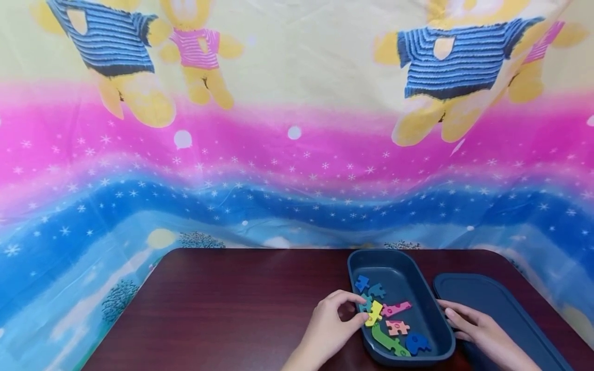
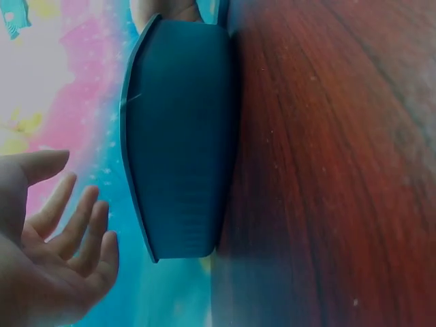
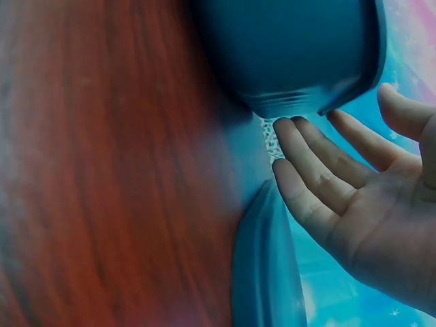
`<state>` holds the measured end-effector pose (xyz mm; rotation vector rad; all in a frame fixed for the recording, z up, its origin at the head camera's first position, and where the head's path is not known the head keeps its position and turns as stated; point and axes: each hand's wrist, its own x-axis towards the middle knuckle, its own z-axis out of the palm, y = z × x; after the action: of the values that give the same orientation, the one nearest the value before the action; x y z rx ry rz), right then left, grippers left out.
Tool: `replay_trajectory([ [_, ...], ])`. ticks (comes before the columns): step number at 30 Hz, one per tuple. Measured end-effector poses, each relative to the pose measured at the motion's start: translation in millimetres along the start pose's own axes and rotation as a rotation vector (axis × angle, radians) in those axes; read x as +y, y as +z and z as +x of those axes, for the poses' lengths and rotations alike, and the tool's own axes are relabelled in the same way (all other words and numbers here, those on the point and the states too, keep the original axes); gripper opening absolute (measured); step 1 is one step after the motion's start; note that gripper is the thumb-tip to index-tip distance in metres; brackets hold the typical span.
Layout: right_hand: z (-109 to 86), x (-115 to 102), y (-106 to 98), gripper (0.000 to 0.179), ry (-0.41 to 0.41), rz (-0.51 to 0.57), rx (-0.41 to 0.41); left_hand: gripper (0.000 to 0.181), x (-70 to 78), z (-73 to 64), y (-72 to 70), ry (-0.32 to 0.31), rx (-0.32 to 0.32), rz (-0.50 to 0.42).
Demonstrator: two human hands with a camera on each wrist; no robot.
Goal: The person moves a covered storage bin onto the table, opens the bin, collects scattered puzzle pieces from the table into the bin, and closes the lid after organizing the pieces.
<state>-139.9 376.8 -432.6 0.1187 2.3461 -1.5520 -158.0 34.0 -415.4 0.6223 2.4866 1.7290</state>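
Note:
A dark blue-grey box (image 1: pixel 403 263) stands without its lid, holding several flat jigsaw pieces. Among them are a yellow piece (image 1: pixel 374 313), a pink piece (image 1: pixel 396 309), a salmon piece (image 1: pixel 397 327), a long green piece (image 1: pixel 389 340) and a blue piece (image 1: pixel 418 343). My left hand (image 1: pixel 330 322) is over the box's left rim, thumb and index finger apart near the yellow piece. In the left wrist view that hand (image 2: pixel 58 259) shows nothing between its relaxed fingers. At the opposite rim, my right hand (image 1: pixel 478 327) has its extended fingertips against or very near the box wall.
The matching dark lid (image 1: pixel 482 293) lies on the table to the right of the box, partly under my right hand. The brown wood-grain table (image 1: pixel 232 299) stretches left of the box. Behind it hangs a printed cloth (image 1: pixel 287 170) with bears and snowflakes.

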Motion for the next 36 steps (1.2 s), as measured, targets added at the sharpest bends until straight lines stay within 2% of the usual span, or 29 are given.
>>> replay_trajectory([
  [4,-2.3,1,-3,0.067,-0.026,0.011,-0.005,0.016,-2.9,0.0,-0.8,-0.058,0.017,-0.007],
  [7,-5.2,1,-6,0.066,-0.040,0.016,0.004,0.019,-5.0,-0.3,0.5,-0.073,0.028,0.007],
  [12,-8.6,-4,-10,0.066,-0.038,-0.012,0.071,0.024,-7.2,-0.5,3.0,-0.102,0.040,0.033],
  [17,-11.9,-12,-17,0.067,-0.023,-0.076,0.140,0.034,-11.5,-0.3,4.4,-0.150,0.013,0.059],
  [21,-15.7,-17,-24,0.070,-0.026,-0.116,0.191,0.038,-14.6,-0.5,2.7,-0.149,0.006,0.055],
  [28,-19.7,-20,-43,0.062,-0.128,-0.208,0.273,0.044,-19.0,1.5,1.1,-0.168,-0.042,0.019],
  [36,-11.6,-11,-70,0.047,-0.222,-0.299,0.299,0.054,-23.3,4.6,-1.0,-0.183,-0.095,0.036],
])
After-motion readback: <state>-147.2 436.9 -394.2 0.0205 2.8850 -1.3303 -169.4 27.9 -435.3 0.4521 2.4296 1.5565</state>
